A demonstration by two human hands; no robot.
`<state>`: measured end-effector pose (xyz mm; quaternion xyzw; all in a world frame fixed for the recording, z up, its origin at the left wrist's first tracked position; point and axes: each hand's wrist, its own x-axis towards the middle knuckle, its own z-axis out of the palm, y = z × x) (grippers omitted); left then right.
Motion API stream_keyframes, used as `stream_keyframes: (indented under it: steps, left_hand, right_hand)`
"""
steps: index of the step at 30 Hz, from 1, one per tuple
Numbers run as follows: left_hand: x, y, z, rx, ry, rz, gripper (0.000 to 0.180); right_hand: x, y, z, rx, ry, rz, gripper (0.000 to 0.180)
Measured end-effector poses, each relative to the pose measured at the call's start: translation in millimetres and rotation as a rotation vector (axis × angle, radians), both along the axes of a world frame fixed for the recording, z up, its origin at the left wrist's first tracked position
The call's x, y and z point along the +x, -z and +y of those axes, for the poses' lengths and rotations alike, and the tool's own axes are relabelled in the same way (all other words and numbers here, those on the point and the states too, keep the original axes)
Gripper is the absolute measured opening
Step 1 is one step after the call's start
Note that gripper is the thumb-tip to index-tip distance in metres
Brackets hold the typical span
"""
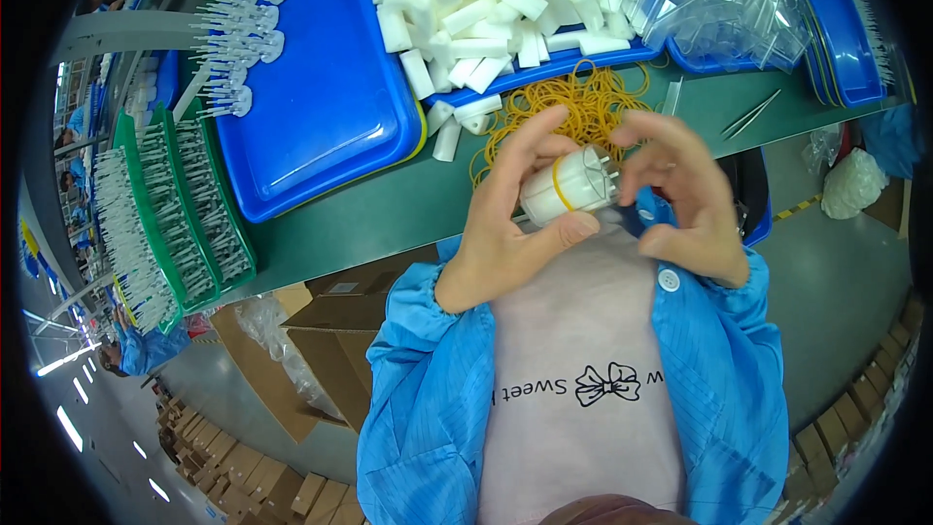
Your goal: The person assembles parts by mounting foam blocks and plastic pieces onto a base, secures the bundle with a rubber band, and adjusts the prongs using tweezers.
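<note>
My left hand (520, 219) is closed round a short white cylindrical bundle (580, 190) of foam and clear plastic, with a yellow rubber band (561, 184) around its middle. Several thin prongs stick out of the bundle's right end. Beside those prongs is my right hand (685, 190), its fingers bent but apart, with nothing visible between them. Just behind both hands lies a loose heap of yellow rubber bands (573, 97) on the green table (335, 233). White foam blocks (496, 0) are piled beyond it, a few spilled near the bands.
An upturned-looking blue tray (321, 107) lies left, with glassy stemmed parts (233, 58) along its edge. Green racks (180, 204) hold more stemmed parts. Clear plastic pieces (729, 10) are heaped back right, near tweezers (751, 114). An open carton (335, 340) stands below the table.
</note>
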<state>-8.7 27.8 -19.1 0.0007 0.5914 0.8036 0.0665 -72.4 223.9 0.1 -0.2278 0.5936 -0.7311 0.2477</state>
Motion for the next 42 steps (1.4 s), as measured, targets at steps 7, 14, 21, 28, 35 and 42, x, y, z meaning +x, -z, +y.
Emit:
stream_keyframes:
  steps: [7,14,21,28,35,42]
  left_hand:
    - [2,-3,-6,-0.603,-0.189,0.391,0.072]
    - [1,5,-12,-0.014,-0.246,0.086,0.085]
    - [-3,6,-10,-0.156,-0.198,0.184,0.069]
    - [-1,10,-9,-0.194,-0.288,0.332,0.06]
    - [-1,4,-10,0.015,-0.172,0.269,0.076]
    - [-1,11,-4,0.069,-0.306,0.368,0.08]
  right_hand:
    - [-1,13,-24,-0.027,-0.068,-0.017,0.056]
    - [3,5,-22,0.135,0.148,0.422,0.045]
    - [1,5,-21,0.322,0.179,0.979,0.047]
    - [6,4,-30,0.137,0.246,0.413,0.062]
    - [2,0,-26,0.318,0.11,0.817,0.065]
    - [-1,6,-34,-0.143,-0.026,-0.017,0.087]
